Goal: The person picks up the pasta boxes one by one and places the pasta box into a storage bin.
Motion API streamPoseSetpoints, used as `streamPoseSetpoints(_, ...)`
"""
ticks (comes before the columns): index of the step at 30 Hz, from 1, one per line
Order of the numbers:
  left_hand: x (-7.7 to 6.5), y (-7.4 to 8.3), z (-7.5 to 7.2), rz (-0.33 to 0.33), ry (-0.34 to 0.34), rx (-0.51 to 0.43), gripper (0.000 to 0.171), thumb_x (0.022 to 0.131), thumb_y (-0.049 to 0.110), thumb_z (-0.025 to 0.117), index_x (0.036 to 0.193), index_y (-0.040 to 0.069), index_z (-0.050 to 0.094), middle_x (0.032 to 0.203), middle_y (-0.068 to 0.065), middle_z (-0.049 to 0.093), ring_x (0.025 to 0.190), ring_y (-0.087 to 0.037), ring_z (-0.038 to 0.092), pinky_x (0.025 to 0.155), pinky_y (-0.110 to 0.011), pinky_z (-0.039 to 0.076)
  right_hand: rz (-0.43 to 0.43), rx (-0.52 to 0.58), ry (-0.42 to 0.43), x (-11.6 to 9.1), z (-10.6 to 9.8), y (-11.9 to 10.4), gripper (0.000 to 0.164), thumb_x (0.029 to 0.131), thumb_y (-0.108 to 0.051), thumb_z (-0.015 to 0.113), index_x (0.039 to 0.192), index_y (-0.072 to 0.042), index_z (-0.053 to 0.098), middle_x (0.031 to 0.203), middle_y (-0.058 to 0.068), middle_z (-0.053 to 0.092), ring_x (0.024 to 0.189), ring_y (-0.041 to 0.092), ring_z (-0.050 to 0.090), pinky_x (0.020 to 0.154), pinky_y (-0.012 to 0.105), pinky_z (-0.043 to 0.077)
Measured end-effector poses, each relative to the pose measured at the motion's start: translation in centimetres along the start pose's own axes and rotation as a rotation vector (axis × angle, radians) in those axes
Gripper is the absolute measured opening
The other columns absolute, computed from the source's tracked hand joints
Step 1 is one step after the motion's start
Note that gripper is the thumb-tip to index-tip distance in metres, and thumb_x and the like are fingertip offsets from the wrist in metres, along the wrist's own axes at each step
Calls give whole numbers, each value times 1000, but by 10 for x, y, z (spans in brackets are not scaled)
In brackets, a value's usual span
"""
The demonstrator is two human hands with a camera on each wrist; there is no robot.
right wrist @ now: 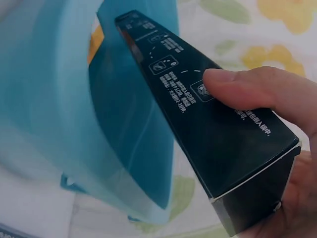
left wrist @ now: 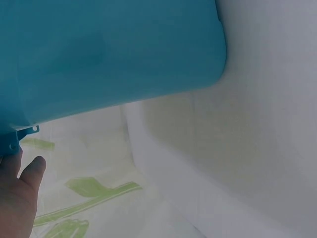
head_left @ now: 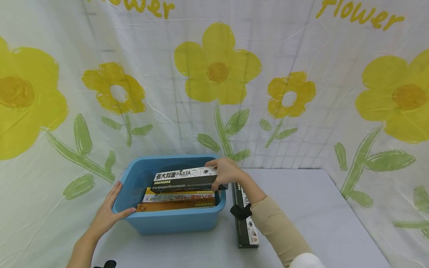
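A blue plastic bin (head_left: 171,222) stands on the table, with several pasta boxes (head_left: 175,205) lying in it, orange and white ones in front. My right hand (head_left: 228,173) grips the right end of a black-and-white pasta box (head_left: 184,181), held slightly tilted over the bin. In the right wrist view, the thumb presses the dark printed face of this box (right wrist: 198,109). My left hand (head_left: 106,212) rests against the bin's left end, its fingers and thumb fairly straight at the rim. The left wrist view shows that hand (left wrist: 17,198) by a tab on the bin.
Another black pasta box (head_left: 246,227) lies on the white table (head_left: 301,208) right of the bin, partly hidden under my right forearm. A curtain (head_left: 161,123) printed with yellow flowers hangs behind and at the sides.
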State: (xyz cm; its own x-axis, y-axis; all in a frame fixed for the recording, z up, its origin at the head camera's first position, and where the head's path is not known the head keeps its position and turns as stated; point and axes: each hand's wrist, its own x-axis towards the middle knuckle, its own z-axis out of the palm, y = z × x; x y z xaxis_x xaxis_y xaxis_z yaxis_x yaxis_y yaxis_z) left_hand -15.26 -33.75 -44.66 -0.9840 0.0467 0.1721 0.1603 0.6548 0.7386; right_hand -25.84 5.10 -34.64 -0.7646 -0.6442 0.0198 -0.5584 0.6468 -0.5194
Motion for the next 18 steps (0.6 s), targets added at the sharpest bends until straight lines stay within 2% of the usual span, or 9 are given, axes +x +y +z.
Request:
streamPoseSetpoints(6,0,0,-1,-7,-2,-2,102,82,28,74,156,3,8,159,-26,3,139,-57,6,92,-82,16,48,-74,-61,20,3,-11,75,64,-17,87,134,-9,59,117,6,69,83,18,63,53,24,41)
streamPoseSetpoints(9,0,0,-1,-12,-3,2,102,83,28,74,156,3,7,159,-26,2,139,-57,6,92,-82,16,66,-100,-90,28,5,-18,75,66,-17,87,135,-9,59,124,7,65,67,13,55,52,24,39)
streamPoseSetpoints(12,1,0,-1,-15,-5,5,102,83,29,74,156,3,7,159,-25,2,139,-57,6,92,-83,16,76,-97,-117,35,8,-23,73,67,-14,87,135,-9,58,106,7,72,52,10,38,50,25,34)
streamPoseSetpoints(15,2,-1,-1,-13,-6,2,102,84,29,73,156,4,6,159,-26,2,140,-57,5,92,-83,16,75,-95,-128,41,13,-26,71,68,-12,86,134,-8,59,88,4,74,47,9,28,48,24,30)
streamPoseSetpoints(18,1,-2,1,-14,-9,-3,101,84,29,73,156,4,6,160,-24,1,140,-56,4,93,-82,15,71,-109,-144,46,19,-29,71,69,-13,86,134,-7,59,90,5,74,44,8,25,47,23,28)
